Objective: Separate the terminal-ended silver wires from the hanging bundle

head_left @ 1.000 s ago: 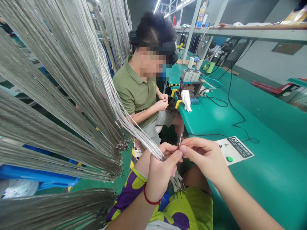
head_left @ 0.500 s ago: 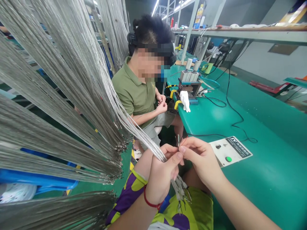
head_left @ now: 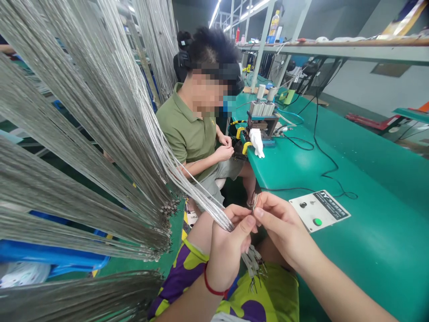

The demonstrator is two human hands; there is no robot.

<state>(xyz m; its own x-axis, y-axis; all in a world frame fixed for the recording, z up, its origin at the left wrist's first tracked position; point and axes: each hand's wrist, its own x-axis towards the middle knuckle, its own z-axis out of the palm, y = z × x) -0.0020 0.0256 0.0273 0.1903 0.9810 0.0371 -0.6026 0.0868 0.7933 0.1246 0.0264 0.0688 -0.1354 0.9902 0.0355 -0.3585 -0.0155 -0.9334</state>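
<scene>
My left hand is closed round a bundle of silvery cables that runs down from the hanging strands at the left. Below that hand, the cable ends spread out over my lap, with thin dark wires at their tips. Thumb and fingertips of my right hand pinch fine wires that stick up from one cable end. My left thumb and forefinger hold that same end close beside them. The wire colours are hard to make out, though one looks reddish.
Thick sheaves of silvery cable hang at the left. A co-worker in a green shirt sits ahead, hands together. On the green table are a control box with a green button, a small press, a white glove and black cords.
My right fingertips have shifted slightly right, and the wires between my hands are bunched differently. My left hand still grips the bundle. The co-worker's hands have moved slightly.
</scene>
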